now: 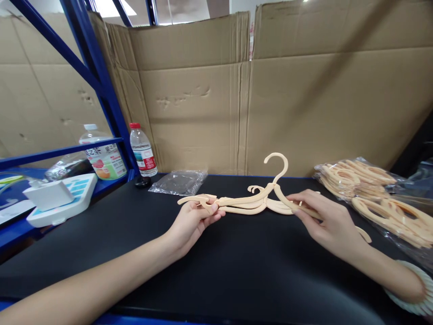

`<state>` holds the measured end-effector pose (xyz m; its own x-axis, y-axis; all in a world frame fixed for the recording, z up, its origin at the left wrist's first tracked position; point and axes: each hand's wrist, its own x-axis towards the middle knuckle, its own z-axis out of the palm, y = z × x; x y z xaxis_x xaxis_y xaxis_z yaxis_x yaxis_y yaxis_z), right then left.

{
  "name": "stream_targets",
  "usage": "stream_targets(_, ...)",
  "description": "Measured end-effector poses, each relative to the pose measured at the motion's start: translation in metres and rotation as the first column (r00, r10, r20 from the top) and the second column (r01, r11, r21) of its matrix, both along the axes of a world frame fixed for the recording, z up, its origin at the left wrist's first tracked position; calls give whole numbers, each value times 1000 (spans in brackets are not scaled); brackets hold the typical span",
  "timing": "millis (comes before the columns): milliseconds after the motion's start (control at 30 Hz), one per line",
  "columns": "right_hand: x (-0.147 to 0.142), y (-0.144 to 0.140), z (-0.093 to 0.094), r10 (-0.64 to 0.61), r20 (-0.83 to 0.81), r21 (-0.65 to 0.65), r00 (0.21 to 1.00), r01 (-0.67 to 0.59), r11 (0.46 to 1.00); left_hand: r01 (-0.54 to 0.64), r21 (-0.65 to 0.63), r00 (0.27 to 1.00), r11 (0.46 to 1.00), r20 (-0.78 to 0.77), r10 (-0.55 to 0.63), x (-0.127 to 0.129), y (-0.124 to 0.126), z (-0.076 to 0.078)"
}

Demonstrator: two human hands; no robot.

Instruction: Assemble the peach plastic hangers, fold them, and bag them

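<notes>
A beige clothes hanger [248, 199] is held up between both hands, its hook curving upward. My left hand [192, 221] pinches its left arm near the notched end, fingers closed. Toward the other end, my right hand [323, 219] has its thumb and fingers closed on the right arm, whose tip shows past the wrist. Behind and just below lie more beige hangers [279, 206], with small hooks showing; the held one partly covers them, and I cannot tell how many there are.
Clear-bagged beige hangers [355, 176] are piled at the right, with unbagged-looking ones [395, 216] in front. A flat plastic bag [179, 182] and a red-capped water bottle [142, 151] stand at the back left. A power strip [72, 198] rests on the blue shelf; cardboard [199, 113] walls the back.
</notes>
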<state>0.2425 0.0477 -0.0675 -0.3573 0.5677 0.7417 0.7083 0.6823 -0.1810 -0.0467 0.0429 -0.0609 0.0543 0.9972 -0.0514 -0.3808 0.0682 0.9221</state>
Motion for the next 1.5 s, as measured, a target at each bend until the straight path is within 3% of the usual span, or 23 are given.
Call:
stream_targets(167,8,5,6,-13,3,-69,1000,13,998,198,-33,973,980,-116,-201,2,-6,-1)
stream_targets(267,11,7,10,-3,16,-114,1000,5,993,390,55,857,919,-387,-340,7,-18,2)
stream_targets(333,12,7,10,9,41,-152,999,-3,988,541,141,682,829,-650,-335,10,-29,7)
stream_targets(400,12,8,9,22,82,-200,996,-5,980,699,242,473,673,-862,-182,11,-40,13)
stream_targets(467,11,9,7,38,116,-242,993,-8,970,810,276,372,517,-924,-90,12,-46,18)
stream_targets(533,11,9,5,57,141,-283,988,-15,959,842,306,347,444,-938,-13,11,-47,18)
stream_targets(633,10,11,3,81,181,-314,980,-20,949,778,385,370,496,-919,134,10,-43,11)
stream_targets(733,10,12,3,98,232,-323,968,-19,946,719,343,291,605,-938,187,8,-39,1)
stream_targets(833,10,14,1,117,264,-342,957,-20,939,673,322,250,666,-946,205,7,-38,-4)
stream_targets(1000,11,19,-4,124,260,-363,957,-22,931,701,263,191,664,-965,180,7,-37,-3)
stream_targets(1100,12,21,-9,105,245,-340,964,-16,940,676,312,217,667,-950,224,7,-36,-6)
stream_targets(1167,11,22,-13,47,240,-302,970,29,953,647,345,223,680,-938,264,8,-34,-11)
stream_targets(1267,12,22,-20,-48,278,-270,960,126,955,645,319,175,694,-946,272,8,-30,-16)
stream_targets(1400,14,21,-28,-116,411,-339,904,270,901,684,247,87,687,-962,259,7,-26,-17)
stream_targets(1500,14,20,-29,-131,466,-359,875,323,876,685,245,66,686,-959,277,7,-24,-16)
